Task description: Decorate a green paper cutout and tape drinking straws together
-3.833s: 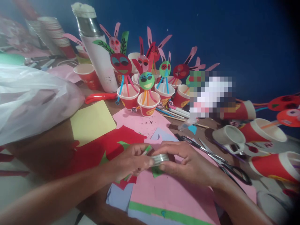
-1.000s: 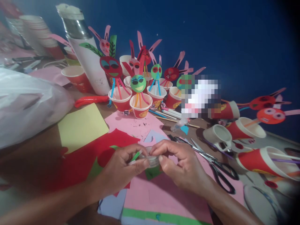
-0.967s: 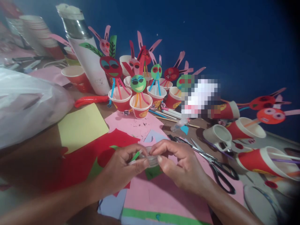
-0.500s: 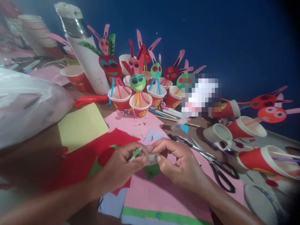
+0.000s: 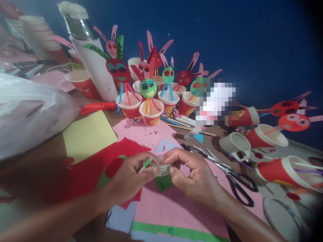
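Note:
Both hands meet over the paper in the middle, closed around a small roll of clear tape (image 5: 164,170). My left hand (image 5: 137,171) pinches the roll's left side between thumb and fingers. A thin white strip with a green part (image 5: 146,163) also sticks out between that hand's fingers. On the roll's right side, the thumb and forefinger of my right hand (image 5: 189,169) press at its edge. Beneath the hands lie pink paper (image 5: 181,208), a dark green scrap (image 5: 163,183) and red paper (image 5: 83,178). The fingertips partly hide the roll.
Scissors (image 5: 234,178) lie right of my right hand, beside a white mug (image 5: 234,144). Paper cups (image 5: 151,116) with paper-faced figures stand behind. Yellow paper (image 5: 89,134), a white plastic bag (image 5: 32,114) and a thermos (image 5: 93,64) are on the left. Markers (image 5: 185,121) lie before the cups.
Almost nothing differs. Both hands keep their hold on the tape roll, and the green-and-white strip in my left hand has tilted very slightly.

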